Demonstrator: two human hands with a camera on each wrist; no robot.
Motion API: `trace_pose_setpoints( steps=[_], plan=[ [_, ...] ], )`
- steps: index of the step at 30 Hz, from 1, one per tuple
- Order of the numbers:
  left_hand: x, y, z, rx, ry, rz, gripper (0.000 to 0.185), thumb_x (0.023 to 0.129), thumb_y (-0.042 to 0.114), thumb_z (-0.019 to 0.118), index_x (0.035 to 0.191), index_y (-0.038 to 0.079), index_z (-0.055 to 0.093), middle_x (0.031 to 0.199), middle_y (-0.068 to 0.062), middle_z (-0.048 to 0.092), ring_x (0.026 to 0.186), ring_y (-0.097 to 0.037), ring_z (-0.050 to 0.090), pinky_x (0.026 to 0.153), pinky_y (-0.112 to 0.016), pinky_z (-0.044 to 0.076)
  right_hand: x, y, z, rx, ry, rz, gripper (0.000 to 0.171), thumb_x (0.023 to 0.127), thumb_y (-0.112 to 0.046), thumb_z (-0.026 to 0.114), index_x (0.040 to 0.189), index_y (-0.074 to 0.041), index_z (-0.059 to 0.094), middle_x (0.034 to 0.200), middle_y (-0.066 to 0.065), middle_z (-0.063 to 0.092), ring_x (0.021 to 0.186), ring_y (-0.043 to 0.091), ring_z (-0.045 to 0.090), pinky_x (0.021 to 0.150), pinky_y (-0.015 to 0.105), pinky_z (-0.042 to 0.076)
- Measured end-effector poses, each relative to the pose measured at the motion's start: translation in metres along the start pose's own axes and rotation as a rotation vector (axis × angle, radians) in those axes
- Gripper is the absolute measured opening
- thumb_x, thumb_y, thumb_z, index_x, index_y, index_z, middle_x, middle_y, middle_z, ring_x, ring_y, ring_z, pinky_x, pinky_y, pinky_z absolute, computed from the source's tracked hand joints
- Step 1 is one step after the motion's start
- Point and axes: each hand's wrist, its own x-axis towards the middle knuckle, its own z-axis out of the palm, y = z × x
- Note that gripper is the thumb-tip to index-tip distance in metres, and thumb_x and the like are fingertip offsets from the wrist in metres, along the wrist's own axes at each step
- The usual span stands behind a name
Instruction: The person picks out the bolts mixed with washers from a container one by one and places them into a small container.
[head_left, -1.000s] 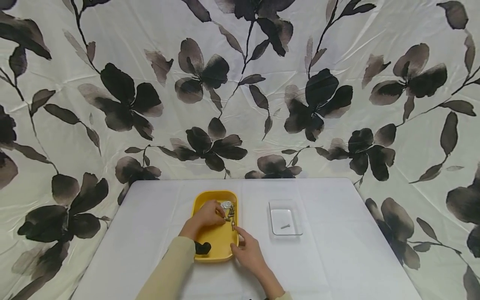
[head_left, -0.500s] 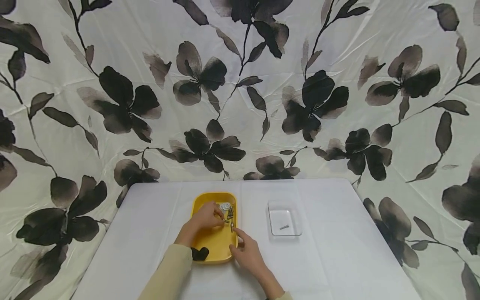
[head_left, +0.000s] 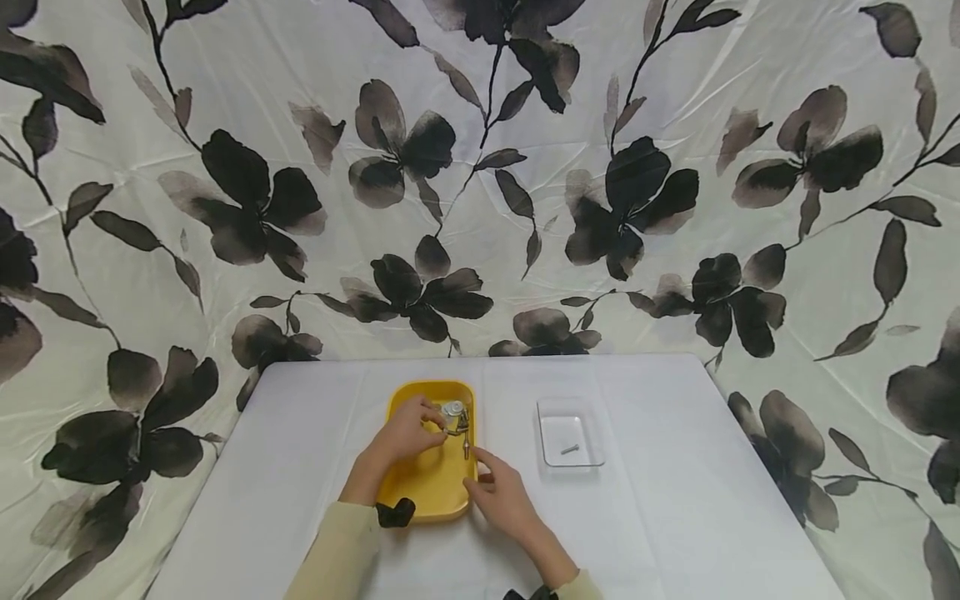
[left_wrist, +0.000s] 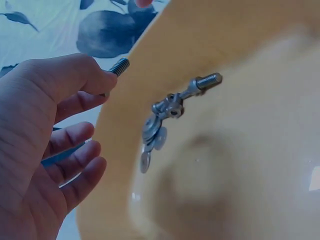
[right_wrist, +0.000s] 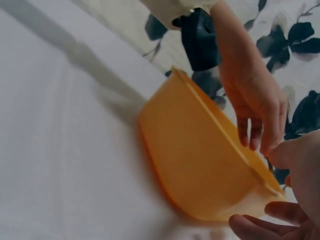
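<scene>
My left hand (head_left: pixel 408 429) is over the upper part of a yellow tray (head_left: pixel 431 492). In the left wrist view its thumb and forefinger pinch a small threaded bolt (left_wrist: pixel 120 66), most of it covered by the fingers; the other fingers are loosely curled. Below lies a small heap of metal hardware: a bolt (left_wrist: pixel 209 81) with its tip pointing away, nuts (left_wrist: pixel 174 107) and round washers (left_wrist: pixel 150 127). My right hand (head_left: pixel 501 500) holds the tray's right rim, thumb and forefinger at the edge and other fingers against the outer wall in the right wrist view.
A clear plastic box (head_left: pixel 551 462) stands to the right of the tray, with a single bolt (head_left: pixel 570 449) lying in it. Both are on a table with a white cover (head_left: pixel 675 517). Behind hangs a floral cloth (head_left: pixel 525 208).
My left hand has shifted slightly, its wrist moving left and its fingertips a little away from the tray floor. The right hand stays at the rim.
</scene>
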Motion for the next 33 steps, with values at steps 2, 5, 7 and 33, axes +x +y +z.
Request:
trace_pose_setpoints(
  steps=[2, 5, 7, 33],
  plan=[
    [-0.001, 0.002, -0.002, -0.010, 0.016, 0.009, 0.008, 0.076, 0.017, 0.081, 0.081, 0.019, 0.075, 0.100, 0.002, 0.056, 0.097, -0.021, 0.055, 0.087, -0.041, 0.047, 0.000, -0.004, -0.008, -0.021, 0.007, -0.007, 0.051, 0.097, -0.023, 0.060, 0.142, -0.005, 0.046, 0.138, 0.017, 0.050, 0.107, 0.030, 0.062, 0.080, 0.030, 0.054],
    [-0.004, 0.006, -0.004, -0.030, 0.029, 0.008, 0.009, 0.076, 0.018, 0.081, 0.084, 0.016, 0.076, 0.099, 0.001, 0.055, 0.098, -0.025, 0.055, 0.086, -0.041, 0.047, -0.002, -0.007, -0.021, -0.079, 0.030, -0.019, 0.046, 0.097, -0.021, 0.059, 0.140, -0.006, 0.049, 0.136, 0.015, 0.052, 0.108, 0.029, 0.062, 0.083, 0.034, 0.053],
    [-0.005, 0.009, -0.005, -0.038, 0.031, 0.006, 0.011, 0.077, 0.020, 0.081, 0.086, 0.015, 0.076, 0.099, 0.000, 0.054, 0.099, -0.028, 0.055, 0.085, -0.041, 0.048, -0.002, -0.010, -0.032, -0.125, 0.047, -0.027, 0.043, 0.098, -0.021, 0.059, 0.138, -0.007, 0.051, 0.135, 0.013, 0.053, 0.109, 0.028, 0.061, 0.085, 0.036, 0.052],
    [-0.013, 0.022, 0.008, -0.139, 0.071, 0.027, 0.013, 0.079, 0.019, 0.079, 0.088, 0.010, 0.076, 0.099, -0.001, 0.053, 0.096, -0.028, 0.053, 0.086, -0.044, 0.051, -0.011, 0.022, -0.147, -0.413, 0.361, 0.020, 0.037, 0.089, -0.013, 0.067, 0.124, -0.003, 0.061, 0.130, 0.020, 0.056, 0.125, 0.038, 0.048, 0.100, 0.055, 0.038]
  ],
)
